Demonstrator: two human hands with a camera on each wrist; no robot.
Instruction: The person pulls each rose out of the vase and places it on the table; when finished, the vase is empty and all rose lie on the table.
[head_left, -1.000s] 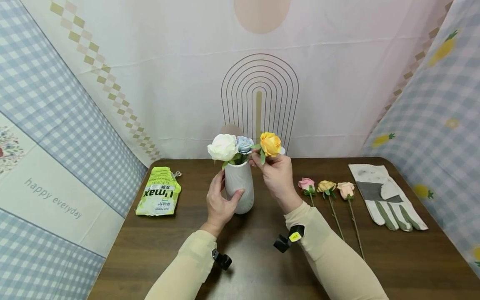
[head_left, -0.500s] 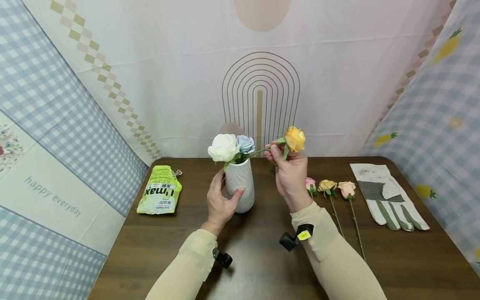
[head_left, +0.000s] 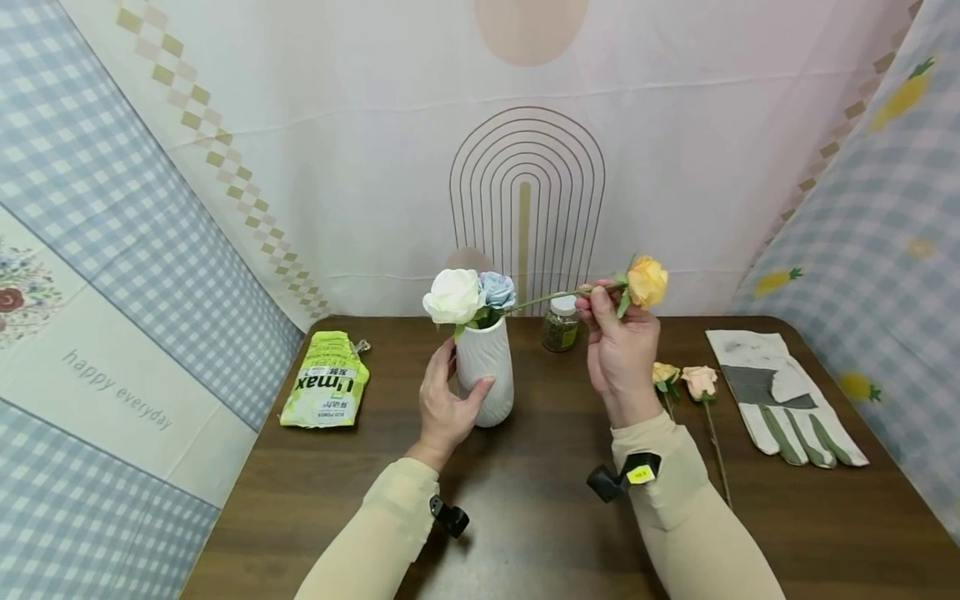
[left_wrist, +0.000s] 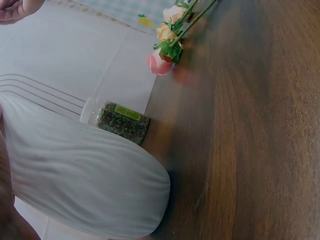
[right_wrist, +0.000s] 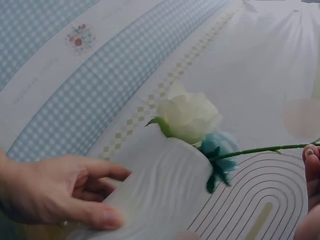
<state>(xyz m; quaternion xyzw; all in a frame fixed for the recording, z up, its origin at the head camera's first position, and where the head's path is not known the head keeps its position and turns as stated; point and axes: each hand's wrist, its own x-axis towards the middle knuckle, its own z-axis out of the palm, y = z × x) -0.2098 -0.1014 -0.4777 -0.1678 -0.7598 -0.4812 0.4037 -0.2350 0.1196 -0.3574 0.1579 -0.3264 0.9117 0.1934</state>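
Observation:
A white ribbed vase [head_left: 486, 375] stands on the table, tipped slightly, with a white rose [head_left: 453, 297] and a blue rose [head_left: 497, 289] at its mouth. My left hand [head_left: 448, 404] grips the vase from its left side, thumb across the front. To the right, my right hand [head_left: 622, 350] pinches the stem of a yellow rose [head_left: 647, 282] just below the bloom. That green stem [right_wrist: 265, 149] runs nearly level back to the vase mouth; its far end is hidden behind the blue rose.
A jar of dark granules [head_left: 559, 325] stands behind, between vase and right hand. Right of the arm lie a peach rose [head_left: 701, 382], a pale yellow rose [head_left: 664, 374] and a glove [head_left: 783, 400]; a pink rose [left_wrist: 160, 63] shows in the left wrist view. A green packet [head_left: 326, 380] lies left.
My right hand has moved right, drawing the yellow rose away from the vase and exposing more of its stem. The jar has come into view. My left hand keeps its hold on the vase.

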